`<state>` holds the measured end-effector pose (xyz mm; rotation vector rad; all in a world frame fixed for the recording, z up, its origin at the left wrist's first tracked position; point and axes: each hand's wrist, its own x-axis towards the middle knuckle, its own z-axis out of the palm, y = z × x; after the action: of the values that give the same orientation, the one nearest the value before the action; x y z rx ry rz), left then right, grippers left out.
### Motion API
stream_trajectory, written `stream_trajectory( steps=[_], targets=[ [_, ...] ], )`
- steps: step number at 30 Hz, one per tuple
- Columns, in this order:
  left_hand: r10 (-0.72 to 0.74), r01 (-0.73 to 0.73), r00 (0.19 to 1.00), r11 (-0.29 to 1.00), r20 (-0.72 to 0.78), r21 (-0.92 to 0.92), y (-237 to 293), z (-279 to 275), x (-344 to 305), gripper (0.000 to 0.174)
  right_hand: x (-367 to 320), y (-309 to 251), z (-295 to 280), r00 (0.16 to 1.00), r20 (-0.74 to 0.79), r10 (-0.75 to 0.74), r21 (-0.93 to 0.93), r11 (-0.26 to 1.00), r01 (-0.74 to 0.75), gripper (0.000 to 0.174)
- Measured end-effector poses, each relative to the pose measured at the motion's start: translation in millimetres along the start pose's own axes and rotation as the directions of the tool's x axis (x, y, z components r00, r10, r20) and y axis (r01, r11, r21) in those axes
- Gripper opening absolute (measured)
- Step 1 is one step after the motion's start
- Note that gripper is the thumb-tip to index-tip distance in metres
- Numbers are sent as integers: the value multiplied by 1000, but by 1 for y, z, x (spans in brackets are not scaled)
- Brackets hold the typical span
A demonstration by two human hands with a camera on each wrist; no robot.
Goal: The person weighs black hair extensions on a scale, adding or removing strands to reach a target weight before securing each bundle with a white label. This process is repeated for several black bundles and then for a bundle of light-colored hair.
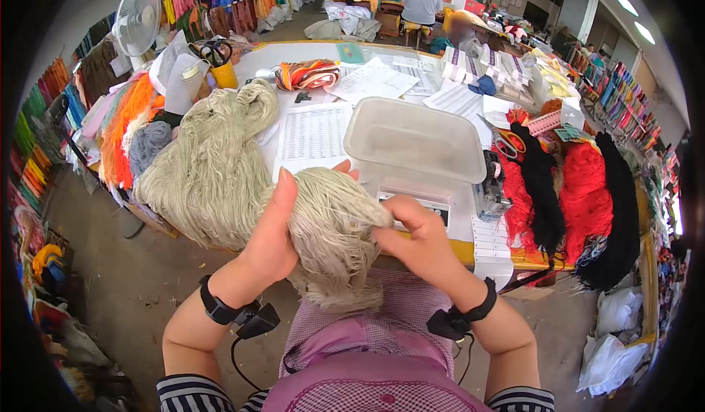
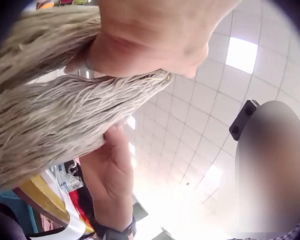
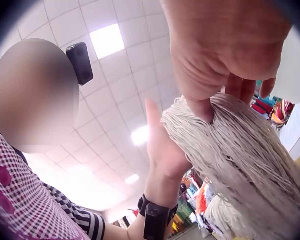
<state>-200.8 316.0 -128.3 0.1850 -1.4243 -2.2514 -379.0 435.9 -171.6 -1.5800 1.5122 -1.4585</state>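
Observation:
A thick pale grey-green skein of yarn (image 1: pixel 334 228) hangs in front of the person's lap, above the near table edge. My left hand (image 1: pixel 268 232) supports it with the thumb standing straight up and fingertips showing past its far side. The right hand (image 1: pixel 422 236) pinches the skein's right end between thumb and fingers. In the right wrist view, that hand's thumb presses into the strands of the skein (image 3: pixel 250 150), and the left palm (image 3: pixel 165 152) faces up beside them. A larger heap of the same yarn (image 1: pixel 213 170) lies to the left on the table.
A translucent plastic bin (image 1: pixel 415 144) stands ahead on the table, near printed sheets (image 1: pixel 312 136). Red yarn (image 1: pixel 585 192), black yarn (image 1: pixel 540 184) and scissors (image 1: pixel 508 145) lie at the right. Orange yarn (image 1: pixel 121 133) and a white fan (image 1: pixel 138 19) are at the left.

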Motion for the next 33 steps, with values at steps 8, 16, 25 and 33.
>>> stream_trajectory(
  steps=[8, 16, 25, 33],
  targets=[
    [-154, 151, 988, 979, -10, -138, -22, 7, 11, 85, -1, -26, -9, 940, 159, 301, 304, 891, -336, 29],
    [-171, 168, 985, 973, -1, -155, -24, 13, 13, 67, -3, -17, -13, 916, 153, 371, 571, 723, -389, 37],
    [-182, 185, 982, 981, -58, 50, -44, 1, 8, 44, -6, -14, -24, 904, 188, 385, 341, 837, -427, 34],
    [-297, 298, 955, 950, 19, -95, -45, -13, 5, 31, -8, -18, -33, 894, 179, 410, 766, 512, -388, 22]
  ],
)
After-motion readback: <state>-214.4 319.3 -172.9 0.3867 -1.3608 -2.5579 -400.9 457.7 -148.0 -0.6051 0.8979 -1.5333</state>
